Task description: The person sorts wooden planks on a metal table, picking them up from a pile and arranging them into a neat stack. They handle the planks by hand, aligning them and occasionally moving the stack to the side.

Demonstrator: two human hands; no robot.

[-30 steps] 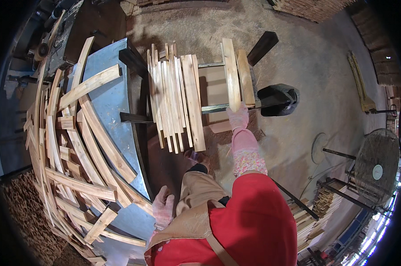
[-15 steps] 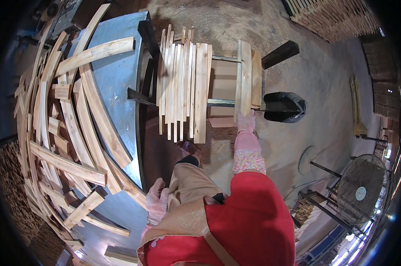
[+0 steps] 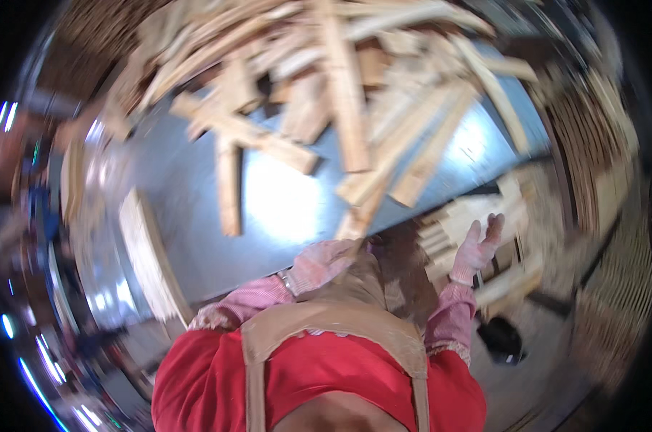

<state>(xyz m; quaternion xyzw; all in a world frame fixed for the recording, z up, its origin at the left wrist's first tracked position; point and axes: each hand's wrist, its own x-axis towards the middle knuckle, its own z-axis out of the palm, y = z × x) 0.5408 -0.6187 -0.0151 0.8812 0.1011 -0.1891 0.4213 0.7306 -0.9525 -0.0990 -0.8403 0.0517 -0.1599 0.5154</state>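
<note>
My left hand (image 3: 320, 265), in a pinkish work glove, is at the near edge of the metal table (image 3: 196, 245). Its fingertips meet the near end of a wooden strip (image 3: 360, 216) that slants over the edge. Motion blur smears those fingers, so whether they grip the strip cannot be told. My right hand (image 3: 477, 248), gloved alike, is raised off the table's right corner with fingers apart and nothing in it. Below and beside it lies a stack of light wooden strips (image 3: 441, 234).
Loose wooden pieces (image 3: 347, 93) are heaped across the table, some crossing others. A pale board (image 3: 149, 252) lies along the table's left side. A black scoop-shaped object (image 3: 501, 340) rests on the floor at right, and stacked timber (image 3: 585, 158) stands behind the strips.
The view has swung left, bringing the table in front of me. My right hand has come off the board at the stack's right side. My left hand has moved to the table edge.
</note>
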